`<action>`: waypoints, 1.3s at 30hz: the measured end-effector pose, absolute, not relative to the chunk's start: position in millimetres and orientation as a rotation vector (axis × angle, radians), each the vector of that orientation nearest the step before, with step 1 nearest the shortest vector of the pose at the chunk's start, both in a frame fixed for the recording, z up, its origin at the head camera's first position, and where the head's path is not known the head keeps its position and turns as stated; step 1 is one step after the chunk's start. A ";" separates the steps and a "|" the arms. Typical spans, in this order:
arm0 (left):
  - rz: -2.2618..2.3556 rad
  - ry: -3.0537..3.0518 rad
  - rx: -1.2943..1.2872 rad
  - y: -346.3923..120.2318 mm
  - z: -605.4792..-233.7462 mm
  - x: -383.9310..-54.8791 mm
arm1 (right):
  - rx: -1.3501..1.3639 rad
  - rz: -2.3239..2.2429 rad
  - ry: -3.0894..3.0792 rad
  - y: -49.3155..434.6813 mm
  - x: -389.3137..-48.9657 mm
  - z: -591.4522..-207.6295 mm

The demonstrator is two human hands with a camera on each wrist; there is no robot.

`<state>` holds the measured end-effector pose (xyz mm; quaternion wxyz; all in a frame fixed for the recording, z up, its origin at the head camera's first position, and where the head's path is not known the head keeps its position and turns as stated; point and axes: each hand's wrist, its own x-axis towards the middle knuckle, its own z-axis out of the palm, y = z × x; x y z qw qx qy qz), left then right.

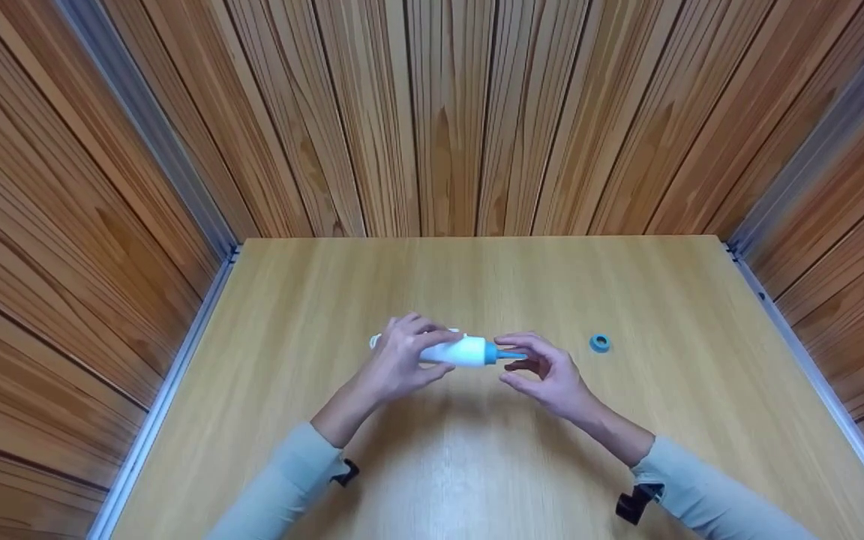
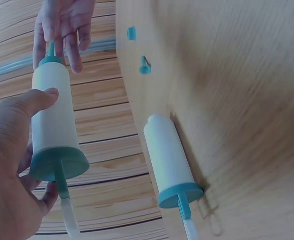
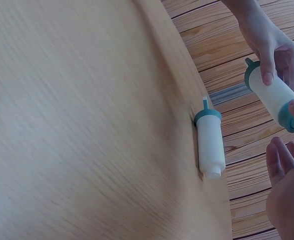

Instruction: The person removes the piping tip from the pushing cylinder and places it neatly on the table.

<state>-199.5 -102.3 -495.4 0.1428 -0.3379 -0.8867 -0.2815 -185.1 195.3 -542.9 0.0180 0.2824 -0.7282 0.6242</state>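
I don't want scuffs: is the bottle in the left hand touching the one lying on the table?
Apart. The left wrist view shows a clear gap between the held bottle and the lying bottle, with wood panelling visible in it.

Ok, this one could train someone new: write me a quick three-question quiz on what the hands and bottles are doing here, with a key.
1. True or false: the left hand grips a white bottle.
2. In the left wrist view, how many loose teal pieces lie on the table?
A) none
B) two
C) five
3. What is fitted on the neck of the held bottle but missing from the neck of the lying bottle?

Key:
1. True.
2. B.
3. A teal nozzle; the lying bottle's white neck is bare.
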 end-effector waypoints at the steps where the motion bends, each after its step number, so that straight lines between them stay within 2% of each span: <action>1: -0.809 -2.561 -0.976 -101.5 -494.7 -198.9 | 0.878 1.931 -2.268 194.9 -184.6 -541.9; 23: -0.860 -2.528 -1.023 -92.3 -491.0 -191.9 | 0.872 1.874 -2.205 192.1 -181.6 -533.1; 39: -0.914 -2.507 -1.221 -97.4 -486.5 -198.0 | 0.860 1.873 -2.185 198.8 -181.5 -524.4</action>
